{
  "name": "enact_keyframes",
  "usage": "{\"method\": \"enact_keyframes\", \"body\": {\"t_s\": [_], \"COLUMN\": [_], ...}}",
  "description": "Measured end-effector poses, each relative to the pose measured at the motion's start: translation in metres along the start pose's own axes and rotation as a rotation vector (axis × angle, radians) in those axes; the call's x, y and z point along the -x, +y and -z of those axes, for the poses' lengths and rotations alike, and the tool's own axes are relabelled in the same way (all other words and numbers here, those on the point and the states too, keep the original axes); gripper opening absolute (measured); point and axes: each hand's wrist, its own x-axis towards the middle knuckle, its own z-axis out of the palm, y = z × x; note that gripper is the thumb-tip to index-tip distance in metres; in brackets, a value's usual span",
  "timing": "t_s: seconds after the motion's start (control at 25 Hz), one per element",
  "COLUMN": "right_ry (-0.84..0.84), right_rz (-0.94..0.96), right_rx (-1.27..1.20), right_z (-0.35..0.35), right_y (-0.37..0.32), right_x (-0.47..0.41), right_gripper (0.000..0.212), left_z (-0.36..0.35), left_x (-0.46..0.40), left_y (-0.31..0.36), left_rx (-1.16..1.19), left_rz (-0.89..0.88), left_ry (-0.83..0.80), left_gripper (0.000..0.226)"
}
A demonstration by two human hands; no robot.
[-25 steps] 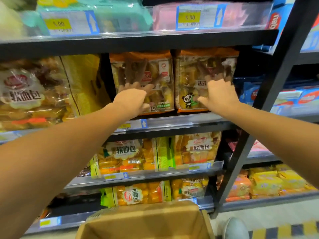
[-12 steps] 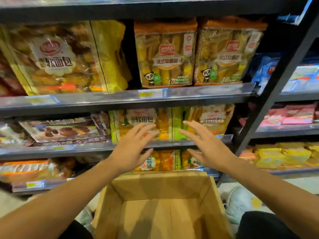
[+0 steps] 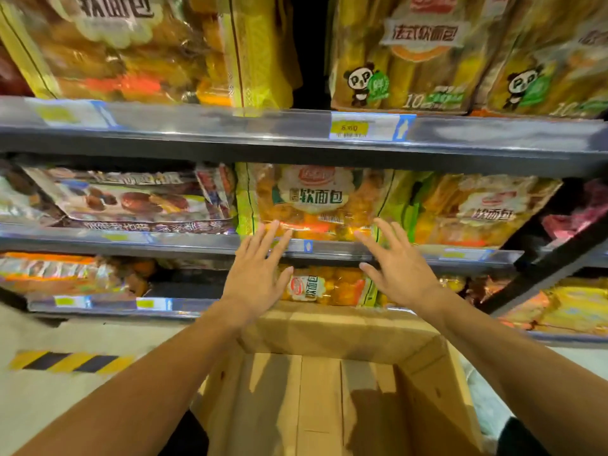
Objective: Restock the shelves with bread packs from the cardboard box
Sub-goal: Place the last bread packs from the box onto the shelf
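An open cardboard box (image 3: 329, 337) sits low in the centre, and no bread packs show on its visible bottom. My left hand (image 3: 255, 274) and my right hand (image 3: 398, 271) hover above its far rim, fingers spread, holding nothing. Their fingertips reach the edge of the middle shelf (image 3: 210, 241). Behind them stands a green-edged soft bread pack (image 3: 316, 199), with a similar pack (image 3: 477, 209) to its right. Two panda-marked bread packs (image 3: 401, 57) stand on the upper shelf (image 3: 230, 133).
A large yellow bread bag (image 3: 131, 47) fills the upper left. A flat brown pack (image 3: 131, 199) lies on the middle shelf at left. More packs (image 3: 316, 287) sit on the lowest shelf. A dark upright post (image 3: 543, 268) slants at right. Yellow-black floor tape (image 3: 69, 362) marks the floor.
Both hands came off the two panda packs on the upper shelf and dropped to the middle shelf's edge above the box. My view moved closer and lower.
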Motion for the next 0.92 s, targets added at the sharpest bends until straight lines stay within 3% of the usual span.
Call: {"method": "enact_keyframes", "body": {"t_s": [0.08,0.28,0.4,0.52,0.72,0.8,0.92], "right_ry": [0.024,0.311,0.207,0.103,0.264,0.339,0.473], "right_rz": [-0.001,0.007,-0.069,-0.106,0.030,0.036,-0.095], "right_rx": [-0.024,-0.075,-0.015,-0.011,-0.211,-0.341,-0.414], "right_z": [-0.001,0.016,0.031,0.037,0.041,0.045,0.056], "right_y": [-0.001,-0.007,-0.012,-0.014,0.000,0.023,0.068], "right_x": [-0.002,-0.004,-0.027,-0.039,0.005,0.037,0.072], "right_gripper": [0.058,0.057,0.060,0.059,0.059,0.060,0.061], "left_z": [0.006,0.040,0.042,0.039,0.042,0.039,0.028], "left_x": [-0.005,-0.017,-0.035,-0.046,-0.036,-0.024,-0.008], "left_y": [0.007,0.005,0.002,0.010,0.025,0.051,0.107], "left_rx": [-0.014,0.048,0.056,0.040,0.062,0.129,0.161], "left_rz": [0.030,-0.044,-0.012,0.005,0.030,-0.067,-0.273], "left_ry": [0.010,0.226,0.074,0.037,0.154,0.211,0.139], "left_gripper": [0.065,0.059,0.061,0.061,0.060,0.061,0.069]}}
